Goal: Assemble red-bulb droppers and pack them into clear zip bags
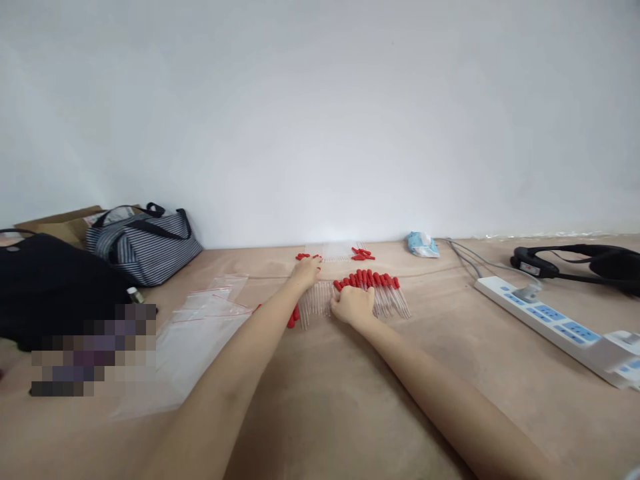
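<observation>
My left hand [306, 271] reaches over the far end of a row of thin clear tubes [316, 300], fingers apart, with small red rubber bulbs [301, 257] just beyond it. Closed, my right hand [354, 305] rests at the right end of these tubes; its curled fingers hide whatever they grip. Beside and behind it lies a fanned row of droppers with red bulbs [370, 277], their clear stems pointing towards me. Farther back, near the wall, more clear tubes [337, 252] lie between the small bulbs and another group of red bulbs [363, 255].
Clear zip bags [210, 333] lie left of my left forearm. Behind them stand a striped bag [157, 243] and a black bag [55, 287]. On the right are a crumpled blue mask [423, 245], a white power strip [545, 327] with cables, and a black headset [575, 261].
</observation>
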A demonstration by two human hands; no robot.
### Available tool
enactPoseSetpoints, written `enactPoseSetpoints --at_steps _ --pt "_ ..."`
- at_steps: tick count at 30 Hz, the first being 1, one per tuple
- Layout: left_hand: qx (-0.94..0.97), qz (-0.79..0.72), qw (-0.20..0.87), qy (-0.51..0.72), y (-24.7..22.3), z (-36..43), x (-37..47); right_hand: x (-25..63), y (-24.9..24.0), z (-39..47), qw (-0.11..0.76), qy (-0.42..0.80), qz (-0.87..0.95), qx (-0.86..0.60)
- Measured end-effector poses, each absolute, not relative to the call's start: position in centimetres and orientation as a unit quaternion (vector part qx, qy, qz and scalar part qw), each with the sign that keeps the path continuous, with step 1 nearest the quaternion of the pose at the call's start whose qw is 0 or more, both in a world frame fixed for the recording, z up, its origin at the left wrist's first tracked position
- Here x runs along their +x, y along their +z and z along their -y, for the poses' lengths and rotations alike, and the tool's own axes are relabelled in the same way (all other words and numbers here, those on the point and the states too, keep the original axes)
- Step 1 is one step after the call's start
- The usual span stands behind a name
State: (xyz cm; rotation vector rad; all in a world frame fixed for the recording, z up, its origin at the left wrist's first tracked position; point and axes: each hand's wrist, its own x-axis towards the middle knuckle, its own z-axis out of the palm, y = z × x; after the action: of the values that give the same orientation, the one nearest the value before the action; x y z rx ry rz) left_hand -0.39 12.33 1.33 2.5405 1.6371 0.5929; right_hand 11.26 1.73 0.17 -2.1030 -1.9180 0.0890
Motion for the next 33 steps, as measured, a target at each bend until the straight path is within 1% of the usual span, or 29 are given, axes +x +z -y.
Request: enactPoseSetpoints --at_steps 3,7,8,10,12,15,19,25,30,33 --pt "0.822 -0.506 0.023 0.261 2.1 -10.0 -0.6 11.7 0.4 -1.5 0.157 0.016 0.666 -0.729" --pt "0.827 -0.465 0.043 0.312 2.4 -4.2 -2.1 12.9 0.0 -0.4 0.214 -0.024 0.69 -0.691" --pt "0.828 -0.442 0.089 0.334 2.1 -2.5 -2.7 13.4 -0.3 0.1 0.232 -0.029 0.703 -0.671" --pt "0.835 -0.4 0.174 0.336 1.3 0.6 -3.9 14.4 -1.0 1.0 0.266 -0.029 0.74 -0.617" --pt "0.844 -0.38 0.206 0.318 0.5 3.1 -4.9 15.4 -1.8 2.1 0.288 -0.019 0.789 -0.542" --pt "0.873 -0.368 0.167 0.274 -0.5 4.9 -5.9 16.7 -2.6 3.6 0.302 -0.031 0.842 -0.447" --pt "0.875 -0.383 0.128 0.268 -1.0 5.0 -6.0 17.3 -2.8 4.9 0.294 -0.066 0.871 -0.389" --pt "0.89 -0.36 0.097 0.262 -1.3 4.4 -5.3 16.2 -2.5 5.4 0.301 -0.057 0.879 -0.366" --pt "0.87 -0.399 0.11 0.269 -1.0 4.6 -5.2 16.1 -2.7 5.3 0.322 -0.054 0.871 -0.368" --pt "0.873 -0.398 0.101 0.262 -0.8 4.8 -5.2 16.3 -2.8 5.3 0.326 -0.046 0.869 -0.369"
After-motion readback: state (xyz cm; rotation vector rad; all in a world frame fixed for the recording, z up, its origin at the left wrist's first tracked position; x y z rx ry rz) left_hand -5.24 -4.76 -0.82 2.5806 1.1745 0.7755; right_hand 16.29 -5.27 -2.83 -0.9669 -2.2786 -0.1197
